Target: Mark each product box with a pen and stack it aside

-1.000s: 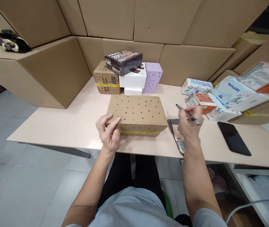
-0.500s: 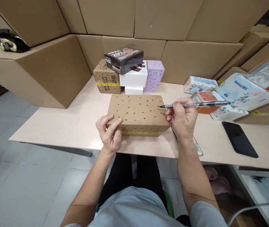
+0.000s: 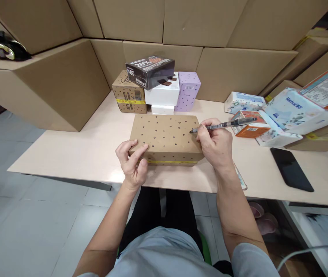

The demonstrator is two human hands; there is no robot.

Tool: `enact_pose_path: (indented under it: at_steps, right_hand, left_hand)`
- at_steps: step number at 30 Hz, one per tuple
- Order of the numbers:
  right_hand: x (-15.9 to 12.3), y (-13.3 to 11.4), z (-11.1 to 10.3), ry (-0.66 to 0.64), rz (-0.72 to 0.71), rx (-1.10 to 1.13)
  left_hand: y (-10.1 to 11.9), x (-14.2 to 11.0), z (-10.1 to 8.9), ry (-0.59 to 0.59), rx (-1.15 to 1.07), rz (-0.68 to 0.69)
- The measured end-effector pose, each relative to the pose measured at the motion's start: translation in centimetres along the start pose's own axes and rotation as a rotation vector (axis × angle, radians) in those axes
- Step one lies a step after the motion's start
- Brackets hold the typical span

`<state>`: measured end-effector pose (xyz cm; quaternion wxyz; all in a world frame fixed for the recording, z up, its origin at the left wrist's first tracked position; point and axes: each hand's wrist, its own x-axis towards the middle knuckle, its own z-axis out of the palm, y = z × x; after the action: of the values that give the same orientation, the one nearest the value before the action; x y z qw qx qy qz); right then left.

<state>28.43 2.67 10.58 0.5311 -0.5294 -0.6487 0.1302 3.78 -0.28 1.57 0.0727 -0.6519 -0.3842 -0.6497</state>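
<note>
A brown cardboard box (image 3: 164,132) marked with small dark circles, with yellow tape along its front side, lies on the table before me. My left hand (image 3: 132,163) grips its front left corner, index finger on the top face and thumb by the front. Between the fingers of my right hand (image 3: 216,144) is a pen (image 3: 227,124), its clear barrel pointing up to the right. The dark tip is at the right part of the box top; whether it touches the cardboard I cannot tell.
Behind the box stand a dotted brown box (image 3: 129,94), a white box (image 3: 164,95), a dark printed box (image 3: 150,72) and a lilac box (image 3: 188,90). Tissue packs (image 3: 289,111) and an orange box (image 3: 250,125) are on the right, near a black phone (image 3: 292,169). Large cartons (image 3: 164,57) wall the back.
My right hand has shifted left with the pen, whose tip is now slightly further left and lower on the box top. The left hand keeps its hold on the corner.
</note>
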Motion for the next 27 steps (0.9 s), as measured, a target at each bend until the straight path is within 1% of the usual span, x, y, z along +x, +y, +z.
enact_pose_path:
  at_steps: [5,7,10,12,13,14,15,17,19,21,23,24,27]
  right_hand:
    - [-0.1,0.2,0.2,-0.016,-0.004,0.028]
    - [-0.2,0.3,0.4,0.033,0.012,0.099]
    - [-0.3,1.2,0.2,0.172,0.054,0.225]
    - [-0.2,2.5,-0.6,0.216,0.069,0.206]
    - [-0.2,3.3,-1.2,0.207,0.061,0.148]
    - [-0.3,4.2,-1.9,0.169,0.038,0.061]
    - [-0.3,5.1,-2.6,0.099,0.005,-0.052]
    - [-0.6,6.4,-3.7,-0.105,-0.050,-0.322]
    - [-1.1,7.0,-4.1,-0.334,-0.049,-0.575]
    - [-1.6,7.0,-3.8,-0.513,-0.039,-0.745]
    - [-2.1,6.5,-3.0,-0.630,-0.059,-0.823]
    - [-2.3,6.3,-2.6,-0.667,-0.067,-0.840]
    - [-2.6,5.8,-2.1,-0.708,-0.046,-0.854]
  left_hand:
    - [0.1,0.0,0.0,-0.005,0.005,0.003]
    - [0.1,0.0,0.0,-0.006,0.023,-0.004]
    - [0.0,-0.1,0.0,-0.003,0.020,-0.007]
    - [0.0,-0.2,0.0,-0.001,0.009,-0.006]
    - [-0.1,-0.2,0.0,-0.001,0.009,-0.006]
    - [0.0,-0.2,0.0,-0.003,0.012,-0.006]
    - [0.0,-0.2,0.0,-0.006,0.015,-0.006]
    - [0.0,-0.1,0.0,-0.009,0.012,-0.006]
    - [0.0,-0.1,0.0,-0.008,0.004,0.000]
    - [0.1,0.0,0.0,-0.008,0.006,0.007]
    - [0.1,0.0,0.0,-0.008,0.020,0.013]
    - [0.1,0.0,0.0,-0.009,0.026,0.013]
    - [0.2,0.0,-0.1,-0.015,0.028,0.013]
